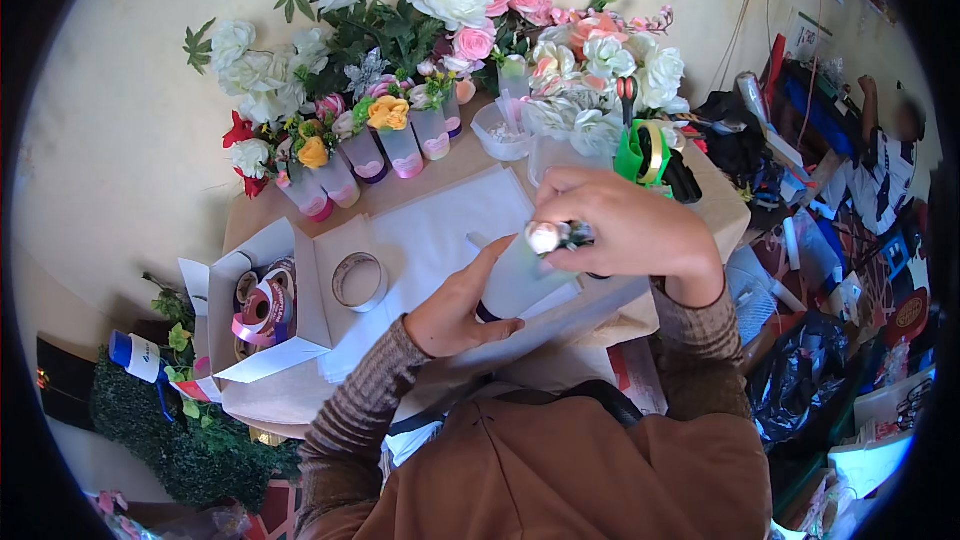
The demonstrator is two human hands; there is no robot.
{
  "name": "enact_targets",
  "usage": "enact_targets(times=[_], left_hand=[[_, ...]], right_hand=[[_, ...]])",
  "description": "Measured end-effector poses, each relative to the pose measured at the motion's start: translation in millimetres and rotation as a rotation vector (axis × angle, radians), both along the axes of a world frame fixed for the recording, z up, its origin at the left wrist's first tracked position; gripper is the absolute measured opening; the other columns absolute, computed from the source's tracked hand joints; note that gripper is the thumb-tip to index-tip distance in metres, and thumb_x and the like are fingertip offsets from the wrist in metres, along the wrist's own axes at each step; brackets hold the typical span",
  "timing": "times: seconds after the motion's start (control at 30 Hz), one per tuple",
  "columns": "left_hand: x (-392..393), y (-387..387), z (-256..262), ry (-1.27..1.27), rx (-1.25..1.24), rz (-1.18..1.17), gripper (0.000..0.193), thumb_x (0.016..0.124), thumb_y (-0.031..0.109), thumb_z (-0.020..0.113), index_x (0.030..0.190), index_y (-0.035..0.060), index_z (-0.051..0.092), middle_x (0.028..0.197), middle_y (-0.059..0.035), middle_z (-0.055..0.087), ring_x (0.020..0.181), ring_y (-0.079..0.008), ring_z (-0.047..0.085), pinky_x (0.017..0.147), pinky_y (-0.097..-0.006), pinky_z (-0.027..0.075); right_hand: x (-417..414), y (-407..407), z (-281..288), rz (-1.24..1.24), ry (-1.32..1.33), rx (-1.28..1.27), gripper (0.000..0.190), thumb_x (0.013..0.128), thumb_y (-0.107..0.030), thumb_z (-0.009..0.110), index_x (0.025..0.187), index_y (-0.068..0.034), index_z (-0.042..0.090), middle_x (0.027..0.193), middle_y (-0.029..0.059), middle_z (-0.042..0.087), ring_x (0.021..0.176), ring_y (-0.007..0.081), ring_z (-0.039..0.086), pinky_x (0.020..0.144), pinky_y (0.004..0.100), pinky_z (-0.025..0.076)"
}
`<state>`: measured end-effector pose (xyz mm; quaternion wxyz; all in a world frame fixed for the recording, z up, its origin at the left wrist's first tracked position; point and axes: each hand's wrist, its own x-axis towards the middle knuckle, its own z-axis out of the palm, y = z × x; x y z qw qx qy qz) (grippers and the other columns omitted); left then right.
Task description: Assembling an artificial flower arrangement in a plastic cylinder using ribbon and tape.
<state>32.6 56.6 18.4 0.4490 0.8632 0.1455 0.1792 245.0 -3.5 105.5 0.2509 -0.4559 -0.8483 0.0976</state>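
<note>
My left hand grips a frosted, translucent paper holder with a dark purple band at its base. The holder is tilted over the white sheets on the table. At its upper end, my right hand pinches a small white artificial flower with some green beside it. The flower is blurred, and my fingers hide part of the holder's mouth. A roll of tape lies flat on the sheets to the left of my left hand.
Small finished flower holders stand in a row at the back, before large artificial flowers. An open white box holds ribbon rolls at left. Scissors stand by a green tape dispenser. A person is at far right.
</note>
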Motion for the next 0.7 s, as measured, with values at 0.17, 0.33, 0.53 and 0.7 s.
enact_targets(times=[0.17, 0.33, 0.53, 0.7], left_hand=[[-14.7, -14.9, -33.3, -0.272, -0.313, 0.132, 0.08, 0.069, 0.0, 0.067, 0.136, 0.0027, 0.022, 0.116, -0.0111, 0.05, 0.104, -0.0192, 0.051, 0.092, -0.0338, 0.04], [-22.1, -19.9, -44.6, -0.503, -0.774, -0.014, 0.084, 0.061, -0.001, 0.063, 0.134, 0.0034, 0.022, 0.11, -0.0117, 0.053, 0.099, -0.0227, 0.055, 0.089, -0.0374, 0.042], [-21.1, -26.9, -46.1, -0.654, -0.966, -0.189, 0.094, 0.052, 0.006, 0.063, 0.135, 0.0019, 0.019, 0.106, -0.0177, 0.053, 0.092, -0.029, 0.056, 0.083, -0.0379, 0.043], [-17.6, -30.9, -54.3, -0.762, -1.08, -0.273, 0.097, 0.049, 0.009, 0.061, 0.135, 0.0009, 0.018, 0.104, -0.0206, 0.052, 0.087, -0.0311, 0.057, 0.08, -0.0376, 0.044]], right_hand=[[-18.8, 1.9, 29.2, 0.022, 0.36, 0.153, 0.023, 0.072, -0.006, 0.07, 0.094, -0.007, 0.066, 0.088, 0.0033, 0.057, 0.079, 0.0123, 0.056, 0.064, 0.0247, 0.043], [-37.0, -6.6, 13.5, -0.023, 0.607, 0.272, 0.017, 0.074, 0.002, 0.064, 0.089, -0.005, 0.067, 0.082, 0.0041, 0.059, 0.075, 0.0144, 0.055, 0.062, 0.0258, 0.043], [-47.7, -7.1, -17.6, 0.004, 0.626, 0.181, 0.017, 0.075, 0.005, 0.061, 0.087, -0.005, 0.067, 0.087, 0.004, 0.057, 0.077, 0.0104, 0.053, 0.068, 0.0218, 0.039], [-49.8, -5.4, -25.6, 0.026, 0.551, 0.179, 0.024, 0.073, 0.007, 0.057, 0.092, -0.005, 0.064, 0.084, 0.0052, 0.055, 0.077, 0.0164, 0.054, 0.068, 0.0268, 0.044]])
